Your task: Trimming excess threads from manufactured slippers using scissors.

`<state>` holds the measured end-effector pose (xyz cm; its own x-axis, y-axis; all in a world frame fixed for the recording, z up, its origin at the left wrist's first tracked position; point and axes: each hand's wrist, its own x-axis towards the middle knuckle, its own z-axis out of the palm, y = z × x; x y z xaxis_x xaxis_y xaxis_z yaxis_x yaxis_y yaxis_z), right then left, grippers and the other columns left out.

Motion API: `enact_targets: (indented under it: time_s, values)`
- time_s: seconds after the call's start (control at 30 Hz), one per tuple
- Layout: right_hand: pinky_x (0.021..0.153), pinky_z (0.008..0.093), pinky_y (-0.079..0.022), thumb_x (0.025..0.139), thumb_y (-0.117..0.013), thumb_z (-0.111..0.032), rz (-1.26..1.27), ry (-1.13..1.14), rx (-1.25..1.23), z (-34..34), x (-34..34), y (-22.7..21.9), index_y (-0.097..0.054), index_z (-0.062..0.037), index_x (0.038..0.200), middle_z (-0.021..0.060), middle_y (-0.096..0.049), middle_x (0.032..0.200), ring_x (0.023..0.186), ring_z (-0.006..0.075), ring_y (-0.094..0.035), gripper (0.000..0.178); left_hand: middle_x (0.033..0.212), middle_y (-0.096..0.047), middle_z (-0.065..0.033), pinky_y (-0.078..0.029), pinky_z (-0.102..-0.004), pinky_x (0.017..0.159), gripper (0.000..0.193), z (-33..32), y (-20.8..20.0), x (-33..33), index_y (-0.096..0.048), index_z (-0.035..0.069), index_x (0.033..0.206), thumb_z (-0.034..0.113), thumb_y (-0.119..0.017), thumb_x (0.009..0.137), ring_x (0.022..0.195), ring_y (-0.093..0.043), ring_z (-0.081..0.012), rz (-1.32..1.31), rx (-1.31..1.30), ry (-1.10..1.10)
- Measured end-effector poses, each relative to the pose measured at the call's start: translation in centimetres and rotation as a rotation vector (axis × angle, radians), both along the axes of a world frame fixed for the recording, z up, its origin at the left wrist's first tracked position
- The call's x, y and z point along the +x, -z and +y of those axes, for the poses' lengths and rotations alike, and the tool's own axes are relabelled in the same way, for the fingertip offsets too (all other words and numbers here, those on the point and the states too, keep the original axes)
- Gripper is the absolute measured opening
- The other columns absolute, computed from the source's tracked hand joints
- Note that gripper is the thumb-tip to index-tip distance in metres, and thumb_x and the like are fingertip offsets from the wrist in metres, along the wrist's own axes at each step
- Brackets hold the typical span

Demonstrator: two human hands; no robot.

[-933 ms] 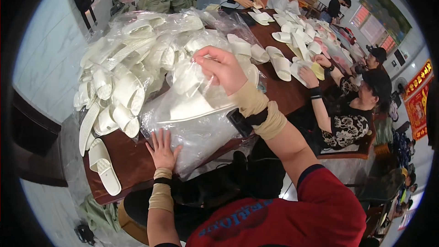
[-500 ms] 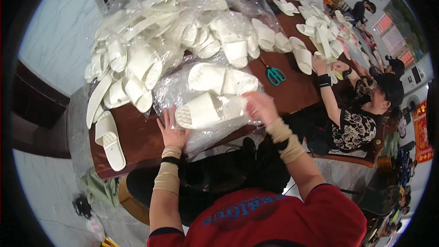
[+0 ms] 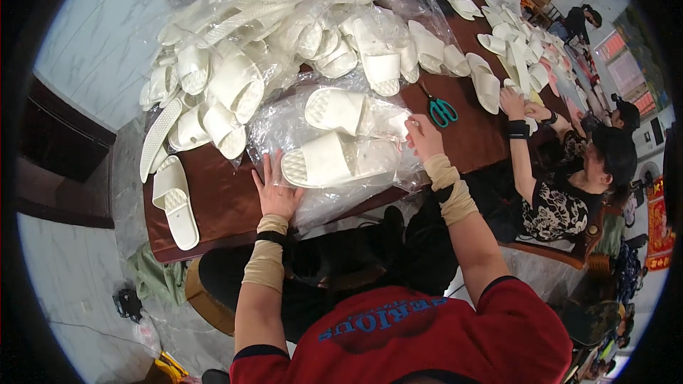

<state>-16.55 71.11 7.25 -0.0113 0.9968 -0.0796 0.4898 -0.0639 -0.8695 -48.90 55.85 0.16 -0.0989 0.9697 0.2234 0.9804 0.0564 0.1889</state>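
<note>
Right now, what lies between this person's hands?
In the head view, the nearer white slipper of the pair lies between left hand and right hand, clear plastic alongside.

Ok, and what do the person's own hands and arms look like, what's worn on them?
The left hand and right hand wear no gloves. A beige wrap with a black band circles each wrist and lower forearm. The short red sleeves end in dark trim.

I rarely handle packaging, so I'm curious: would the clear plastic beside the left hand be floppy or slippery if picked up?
The plastic would probably flop and crumple, as it lies wrinkled. Its glossy glints suggest it may be slippery. It looks thin and filmy, so likely light for its spread.
</note>
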Motion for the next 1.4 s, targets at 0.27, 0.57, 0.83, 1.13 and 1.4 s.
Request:
enact_targets:
  time_s: [0.27, 0.57, 0.83, 1.13, 1.4]
  values:
    - [0.069, 0.0364, -0.049, 0.081, -0.067, -0.028, -0.368, -0.238, 0.178, -1.7, 0.1, 1.3, -0.054, -0.0049, 0.101, 0.014, -0.064, 0.082, 0.079, 0.0268, -0.063, 0.033, 0.153, -0.025, -0.0038, -0.012, -0.0642, 0.109, 0.074, 0.2, 0.0, 0.0, -0.039, 0.019, 0.142, 0.049, -0.06, 0.079, 0.144, -0.013, -0.0308, 0.018, -0.001, -0.012]
    - [0.053, 0.0245, -0.045, 0.089, -0.052, -0.008, 1.173, -0.182, -0.297, -0.5, 7.1, -0.9, -0.056, -0.01, 0.09, -0.0002, -0.058, 0.077, 0.062, 0.0094, -0.052, 0.005, 0.154, -0.023, -0.004, -0.013, -0.0639, 0.109, 0.074, -0.1, 0.3, -0.2, -0.042, 0.02, 0.141, 0.051, -0.063, 0.077, 0.144, -0.014, -0.0308, 0.007, 0.009, -0.016]
    - [0.073, 0.0229, -0.049, 0.085, -0.061, -0.007, 0.177, -0.562, -0.114, 0.7, 0.3, -1.5, -0.063, -0.004, 0.118, 0.0036, -0.066, 0.093, 0.084, 0.0091, -0.06, 0.033, 0.154, -0.022, -0.0059, -0.011, -0.0637, 0.11, 0.075, -0.2, -0.5, -0.7, -0.042, 0.015, 0.14, 0.048, -0.063, 0.076, 0.144, -0.012, -0.0333, -0.009, -0.032, 0.003]
    - [0.1, 0.0409, -0.036, 0.079, -0.067, -0.034, -0.501, -0.597, 0.415, 1.6, -9.7, 4.3, -0.062, -0.0143, 0.117, 0.0141, -0.056, 0.118, 0.109, 0.0313, -0.051, 0.043, 0.153, -0.025, -0.0096, -0.009, -0.0646, 0.11, 0.079, -0.4, -0.1, -0.1, -0.039, 0.014, 0.142, 0.05, -0.061, 0.076, 0.144, -0.01, -0.0342, -0.003, -0.03, -0.013]
    - [0.089, 0.042, -0.044, 0.081, -0.067, -0.032, -0.203, -0.414, 0.228, 1.3, -12.0, 4.2, -0.067, -0.0176, 0.112, 0.0128, -0.062, 0.111, 0.102, 0.0317, -0.057, 0.034, 0.152, -0.027, -0.0134, -0.008, -0.0639, 0.11, 0.076, -0.2, -0.3, -0.2, -0.037, 0.015, 0.144, 0.058, -0.051, 0.083, 0.144, -0.009, -0.0348, 0.065, -0.079, 0.013]
